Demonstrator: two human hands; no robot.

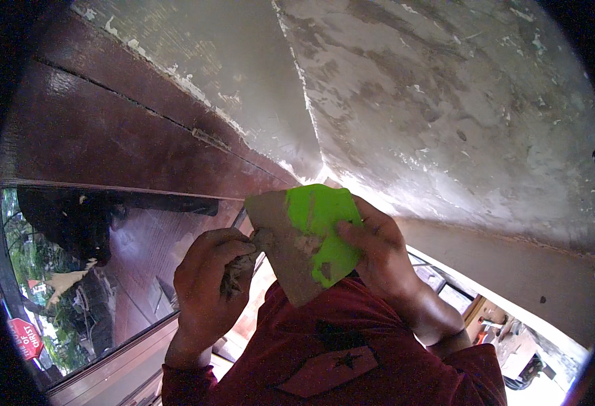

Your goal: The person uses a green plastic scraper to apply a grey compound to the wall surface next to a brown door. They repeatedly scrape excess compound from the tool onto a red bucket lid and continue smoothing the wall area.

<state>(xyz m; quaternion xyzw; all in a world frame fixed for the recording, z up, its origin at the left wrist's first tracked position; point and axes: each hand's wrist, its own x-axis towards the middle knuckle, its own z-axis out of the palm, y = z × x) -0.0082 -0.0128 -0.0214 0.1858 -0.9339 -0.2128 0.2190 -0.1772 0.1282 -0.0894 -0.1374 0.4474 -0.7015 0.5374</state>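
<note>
My right hand (385, 254) grips a bright green flat plate (328, 210) by its right edge, with the thumb on its face. A grey-brown, putty-like smear covers the plate's left part and leaves patches lower down. Closed beside the plate's left edge, my left hand (203, 284) holds a grey, crusted lump (238, 276). Whether that lump is a rag or a coated tool cannot be made out. At the left fingertips, a bit of grey stuff touches or nearly touches the plate. Both hands are raised before my dark red shirt.
Patchy grey plastered surfaces (446, 101) rise ahead and to the right, meeting at a rough pale seam. Dark reddish-brown panelling (108, 128) runs along the left. Below it is a window (125, 271) with greenery outside. Assorted items (504, 338) lie at the lower right.
</note>
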